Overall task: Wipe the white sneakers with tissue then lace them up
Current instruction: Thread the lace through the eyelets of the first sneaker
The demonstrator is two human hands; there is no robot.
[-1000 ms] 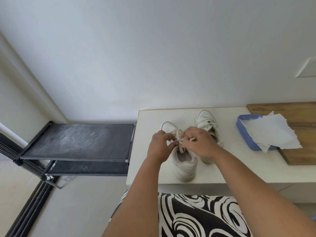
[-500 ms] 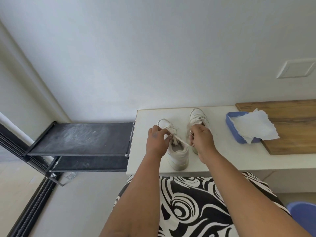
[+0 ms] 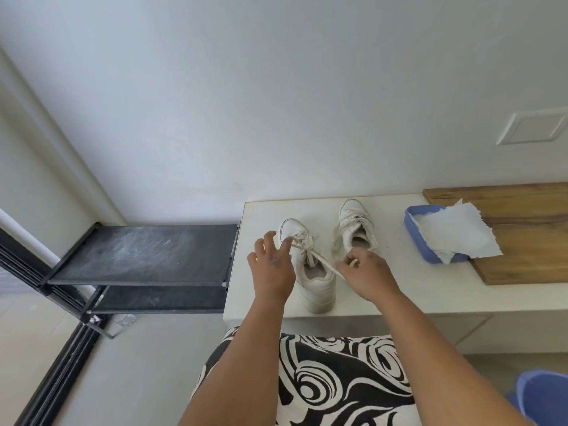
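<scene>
Two white sneakers stand on the white counter (image 3: 399,290), toes toward the wall. The left sneaker (image 3: 313,278) has a lace (image 3: 322,260) running from its tongue out to the right. My right hand (image 3: 365,275) pinches that lace end and holds it taut beside the shoe. My left hand (image 3: 272,265) hovers at the shoe's left side with fingers spread, its fingertips touching the lace crossings. The right sneaker (image 3: 356,229) stands behind my right hand, laces loose. White tissue (image 3: 455,235) lies over a blue tray (image 3: 415,238).
A wooden board (image 3: 522,241) lies on the counter's right part under the tray's edge. A black two-tier rack (image 3: 144,253) stands left of the counter. A blue bin (image 3: 544,395) sits on the floor at lower right. My patterned lap (image 3: 338,379) is below the counter edge.
My hands have drawn apart: the right one pulled the lace out to the right, the left one opened its fingers. The camera tilted so the shoes sit lower and farther.
</scene>
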